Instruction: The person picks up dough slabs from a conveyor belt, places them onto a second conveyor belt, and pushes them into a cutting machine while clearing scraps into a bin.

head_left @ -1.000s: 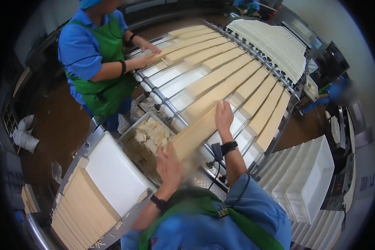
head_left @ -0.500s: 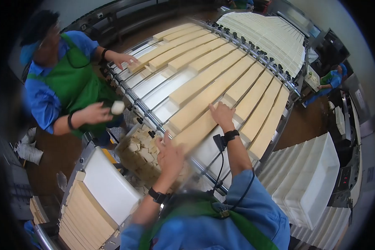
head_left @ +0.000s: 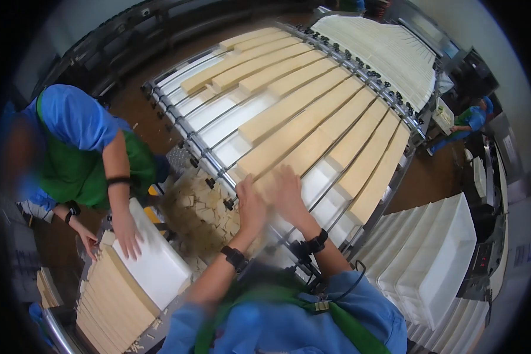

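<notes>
Long pale-yellow bars [head_left: 312,115] lie side by side in the lanes of a white slatted table [head_left: 327,175]. At the near end of one bar [head_left: 308,150], my left hand [head_left: 252,207] has its fingertips against or just beside the end; their grip is hidden. Close to its right, my right hand [head_left: 289,197] is blurred, with fingers stretched out over the same bar. The near end of that bar is mostly covered by both hands.
Below the table's rail [head_left: 209,156] is a heap of broken pale pieces [head_left: 197,215]. At left, a co-worker [head_left: 79,141] leans over stacked pale strips [head_left: 115,295] beside a white board [head_left: 153,248]. White nested trays [head_left: 425,253] stand at right. Farther back is another person [head_left: 469,121].
My hands have come close together at the bar's near end; the right moved back toward me. The bar has shifted away from me. The co-worker has turned from the table to the stacked strips.
</notes>
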Tool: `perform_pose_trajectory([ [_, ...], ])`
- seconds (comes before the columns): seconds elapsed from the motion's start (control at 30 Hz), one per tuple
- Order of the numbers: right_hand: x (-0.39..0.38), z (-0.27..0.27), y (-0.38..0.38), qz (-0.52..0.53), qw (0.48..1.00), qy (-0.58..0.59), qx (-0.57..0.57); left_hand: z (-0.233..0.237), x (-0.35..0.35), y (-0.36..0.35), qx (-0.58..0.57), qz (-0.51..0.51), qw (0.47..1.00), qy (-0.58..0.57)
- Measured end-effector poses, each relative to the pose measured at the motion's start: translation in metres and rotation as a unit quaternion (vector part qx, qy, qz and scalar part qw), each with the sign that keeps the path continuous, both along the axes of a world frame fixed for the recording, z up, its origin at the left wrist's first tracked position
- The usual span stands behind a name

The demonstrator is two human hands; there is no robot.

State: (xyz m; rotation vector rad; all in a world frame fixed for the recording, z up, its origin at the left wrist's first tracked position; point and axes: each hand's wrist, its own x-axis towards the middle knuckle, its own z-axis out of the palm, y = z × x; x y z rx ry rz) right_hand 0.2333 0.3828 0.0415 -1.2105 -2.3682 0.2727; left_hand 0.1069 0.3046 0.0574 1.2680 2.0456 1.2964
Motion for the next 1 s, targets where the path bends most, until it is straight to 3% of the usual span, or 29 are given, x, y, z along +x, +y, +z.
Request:
perform_pose_trajectory([
  [0.07,-0.004,-0.003,-0.016,0.077,0.995,0.042,-0.051,0.003,-0.005,-0.008,0.010,0.008,1.000,-0.009],
  [0.2,-0.008,-0.004,-0.019,0.082,0.995,-0.038,-0.040,0.004,-0.024,-0.027,0.033,0.000,0.999,-0.036],
  [0.27,-0.016,-0.011,-0.021,0.033,0.992,-0.121,-0.013,0.009,-0.034,-0.051,0.056,0.020,0.998,-0.029],
  [0.33,-0.025,-0.016,-0.023,0.037,0.988,-0.151,0.013,0.013,-0.051,-0.090,0.063,0.079,0.995,0.001],
  [0.43,-0.039,-0.006,-0.032,-0.014,0.990,-0.140,0.025,0.007,-0.080,-0.163,0.010,0.122,0.981,0.153],
  [0.47,-0.043,-0.009,-0.027,-0.014,0.988,-0.149,0.024,-0.005,-0.093,-0.188,0.001,0.160,0.975,0.153],
  [0.53,-0.041,-0.046,-0.002,-0.019,0.987,-0.141,0.079,-0.023,-0.117,-0.246,0.022,0.123,0.982,0.141],
  [0.57,-0.048,-0.034,-0.005,-0.031,0.986,-0.159,0.051,-0.020,-0.123,-0.274,0.042,0.155,0.973,0.167],
  [0.67,-0.043,-0.054,0.006,-0.061,0.968,-0.218,0.112,-0.033,-0.133,-0.368,0.065,0.238,0.939,0.241],
  [0.73,-0.071,-0.012,-0.028,-0.085,0.959,-0.223,0.154,-0.045,-0.129,-0.417,0.038,0.412,0.878,0.239],
  [0.77,-0.096,-0.006,-0.038,-0.063,0.960,-0.219,0.162,-0.054,-0.129,-0.439,0.028,0.511,0.832,0.215],
  [0.8,-0.116,-0.002,-0.047,0.056,0.979,-0.077,0.180,-0.063,-0.130,-0.462,0.012,0.591,0.788,0.172],
  [0.83,-0.131,0.000,-0.056,0.170,0.964,0.071,0.190,-0.076,-0.130,-0.478,0.001,0.663,0.738,0.128],
  [0.9,-0.205,0.070,-0.159,0.322,0.931,0.105,0.137,-0.094,-0.137,-0.512,-0.050,0.708,0.695,0.114],
  [0.93,-0.238,0.073,-0.197,0.394,0.903,0.136,0.100,-0.099,-0.142,-0.524,-0.102,0.739,0.658,0.102],
  [0.97,-0.264,0.073,-0.230,0.462,0.869,0.166,0.062,-0.100,-0.147,-0.532,-0.104,0.739,0.664,0.040],
  [1.0,-0.272,0.073,-0.238,0.467,0.866,0.166,0.062,-0.101,-0.152,-0.540,-0.103,0.723,0.683,0.018],
])
